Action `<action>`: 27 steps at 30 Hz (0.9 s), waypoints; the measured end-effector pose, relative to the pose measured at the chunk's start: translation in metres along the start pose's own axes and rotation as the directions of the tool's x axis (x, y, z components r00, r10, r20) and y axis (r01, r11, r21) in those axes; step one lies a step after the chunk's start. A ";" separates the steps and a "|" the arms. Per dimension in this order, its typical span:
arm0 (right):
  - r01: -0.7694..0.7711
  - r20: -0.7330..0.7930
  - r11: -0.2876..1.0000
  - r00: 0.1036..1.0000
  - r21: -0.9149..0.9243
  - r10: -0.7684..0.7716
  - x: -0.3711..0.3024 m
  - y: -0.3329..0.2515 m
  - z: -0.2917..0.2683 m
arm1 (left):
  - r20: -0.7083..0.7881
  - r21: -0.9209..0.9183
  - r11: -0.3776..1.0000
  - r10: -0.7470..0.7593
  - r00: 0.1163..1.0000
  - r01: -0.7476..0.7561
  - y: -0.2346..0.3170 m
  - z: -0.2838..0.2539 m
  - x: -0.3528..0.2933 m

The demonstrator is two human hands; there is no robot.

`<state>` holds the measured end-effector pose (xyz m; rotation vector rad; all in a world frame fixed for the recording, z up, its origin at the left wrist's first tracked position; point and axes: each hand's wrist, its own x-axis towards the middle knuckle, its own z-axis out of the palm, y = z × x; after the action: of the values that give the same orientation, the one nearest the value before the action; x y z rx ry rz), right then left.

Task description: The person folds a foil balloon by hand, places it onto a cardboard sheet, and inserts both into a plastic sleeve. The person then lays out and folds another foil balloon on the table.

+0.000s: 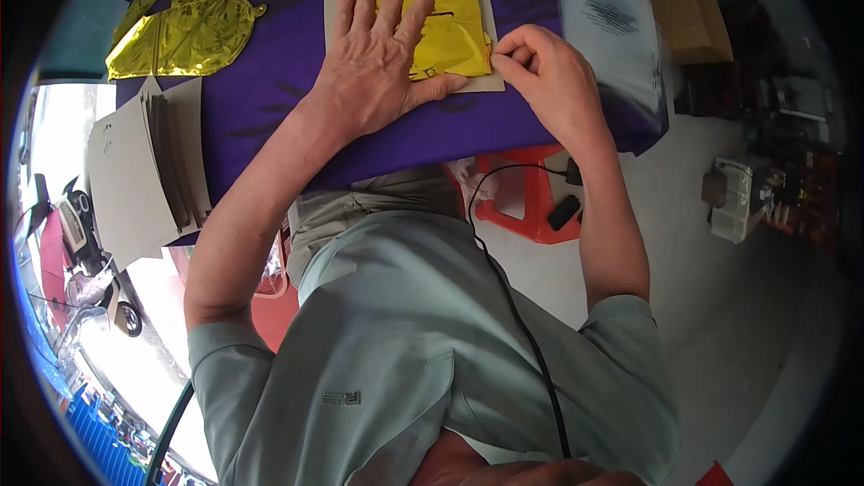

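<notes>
A folded yellow foil balloon (pixel 457 40) lies on a pale grey card (pixel 494 83) at the far middle of the table. My left hand (pixel 373 63) rests flat over the left part of the foil and card, fingers spread and thumb along the near edge. At the right edge of the foil, my right hand (pixel 544 72) pinches with thumb and forefinger; the fingertips hide most of what is between them. Another yellow foil balloon (pixel 193 31), flat and unfolded, lies at the far left.
A stack of grey cards (pixel 135 180) stands on the left of the purple-covered table (pixel 261 117). Clear plastic bags (pixel 612 27) lie at its right edge, beside a cardboard box (pixel 688 13). A red stool (pixel 526 202) is below, and a black cable (pixel 517 306) runs down my front.
</notes>
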<state>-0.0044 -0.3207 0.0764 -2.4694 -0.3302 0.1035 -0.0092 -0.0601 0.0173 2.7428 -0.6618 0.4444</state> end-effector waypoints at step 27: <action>-0.335 0.469 0.936 0.847 0.109 0.249 0.029 -0.006 -0.030 | 0.003 0.024 0.999 0.024 1.000 -0.024 0.002 -0.004 0.003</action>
<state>0.0272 -0.3261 0.1044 -2.2669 -0.1193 0.8105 -0.0084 -0.0612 0.0223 2.7613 -0.6948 0.4571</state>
